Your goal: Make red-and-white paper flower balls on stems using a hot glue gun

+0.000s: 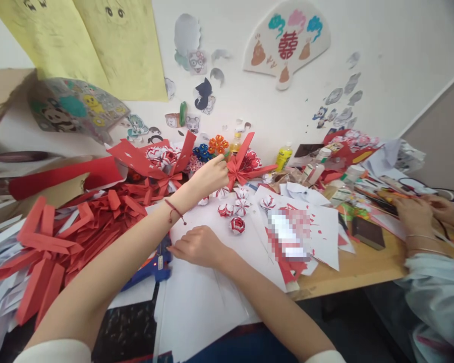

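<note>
My left hand (211,177), with a red cord bracelet (175,210) on its wrist, reaches over the paper. Its fingers are closed beside a red paper bow (237,170); whatever is in them is hidden. Lower down, my right hand (199,246) is curled with its fingertips at the blue glue gun (163,259), which shows a small red light. I cannot tell what those fingers hold. Several red-and-white folded paper balls (237,225) lie on the white paper (208,307) just right of my hands.
Red folded paper strips (79,232) heap up at left. Red-wrapped paper flowers (162,157), a yellow-green bottle (283,156) and clear bottles (313,169) stand along the wall. A dark box (367,233) lies near another person's hand (414,217) at right.
</note>
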Available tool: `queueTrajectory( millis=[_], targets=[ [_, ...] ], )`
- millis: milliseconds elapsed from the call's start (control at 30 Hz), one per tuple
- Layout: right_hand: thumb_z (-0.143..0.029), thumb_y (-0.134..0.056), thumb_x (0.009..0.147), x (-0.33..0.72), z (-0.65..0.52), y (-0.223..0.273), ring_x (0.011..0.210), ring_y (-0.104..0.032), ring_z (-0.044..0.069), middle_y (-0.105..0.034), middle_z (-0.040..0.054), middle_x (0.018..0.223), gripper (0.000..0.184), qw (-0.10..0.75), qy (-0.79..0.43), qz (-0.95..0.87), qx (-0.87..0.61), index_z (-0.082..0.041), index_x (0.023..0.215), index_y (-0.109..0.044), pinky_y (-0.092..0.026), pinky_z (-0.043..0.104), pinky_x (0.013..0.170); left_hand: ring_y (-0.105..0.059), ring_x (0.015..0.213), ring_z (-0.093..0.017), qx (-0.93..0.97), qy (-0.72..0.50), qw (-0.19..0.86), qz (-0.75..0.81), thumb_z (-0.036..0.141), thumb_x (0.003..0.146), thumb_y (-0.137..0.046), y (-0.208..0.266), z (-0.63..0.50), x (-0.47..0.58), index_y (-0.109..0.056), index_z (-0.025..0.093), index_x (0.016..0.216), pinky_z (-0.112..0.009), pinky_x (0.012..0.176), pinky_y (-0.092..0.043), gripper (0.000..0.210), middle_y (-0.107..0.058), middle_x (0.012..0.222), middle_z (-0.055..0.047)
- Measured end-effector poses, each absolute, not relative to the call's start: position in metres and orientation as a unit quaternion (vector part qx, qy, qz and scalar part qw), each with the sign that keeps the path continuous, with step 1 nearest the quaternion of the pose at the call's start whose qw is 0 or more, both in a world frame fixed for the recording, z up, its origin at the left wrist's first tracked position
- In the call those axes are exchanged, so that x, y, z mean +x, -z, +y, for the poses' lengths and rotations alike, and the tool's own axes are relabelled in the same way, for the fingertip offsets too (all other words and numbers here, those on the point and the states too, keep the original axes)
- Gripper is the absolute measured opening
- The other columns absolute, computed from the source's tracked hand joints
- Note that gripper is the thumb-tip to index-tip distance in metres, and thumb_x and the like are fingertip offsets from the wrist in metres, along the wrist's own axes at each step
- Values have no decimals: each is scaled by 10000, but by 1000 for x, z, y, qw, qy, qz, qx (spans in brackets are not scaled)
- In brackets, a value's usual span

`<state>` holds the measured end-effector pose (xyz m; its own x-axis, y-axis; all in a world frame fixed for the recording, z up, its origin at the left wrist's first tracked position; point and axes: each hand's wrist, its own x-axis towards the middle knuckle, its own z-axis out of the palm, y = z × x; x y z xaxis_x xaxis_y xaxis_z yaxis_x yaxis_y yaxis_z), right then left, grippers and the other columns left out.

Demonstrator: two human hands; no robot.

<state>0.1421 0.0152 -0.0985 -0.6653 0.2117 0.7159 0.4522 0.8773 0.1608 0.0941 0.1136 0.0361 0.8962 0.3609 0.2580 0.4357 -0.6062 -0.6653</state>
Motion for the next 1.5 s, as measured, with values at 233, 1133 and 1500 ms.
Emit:
queueTrajectory(
  millis=[233, 1133, 1500],
  targets=[
    [-365, -487, 1030, 142, 17, 96, 493, -605, 138, -638, -8, 509, 459, 327, 148, -915, -184, -196, 619, -601, -262, 290, 476, -640, 954, -245, -911, 34, 369, -180, -38, 856, -512, -14, 117, 111, -750, 130, 808, -414, 1025, -397, 295, -740, 827, -110],
    [-265, -530, 961, 148, 14, 98, 527, -569, 151, -614, -2, 545, 325, 455, 100, -848, -254, -220, 643, -576, -386, 309, 548, -699, 934, -240, -893, 229, -7, -388, 540, 940, -609, 45, 93, 43, -649, 178, 1177, -352, 823, -484, 435, -750, 1061, -102],
    [-501, -768, 782, 155, 19, 68, 928, -646, 171, -586, 96, 1244, 720, 638, -455, -489, -383, -272, 1353, -394, -567, 281, 689, -670, 978, -299, -834, 271, 152, -457, 492, 983, -559, 18, 21, -9, -622, 143, 1198, -431, 846, -439, 415, -738, 1064, -131]
  ],
)
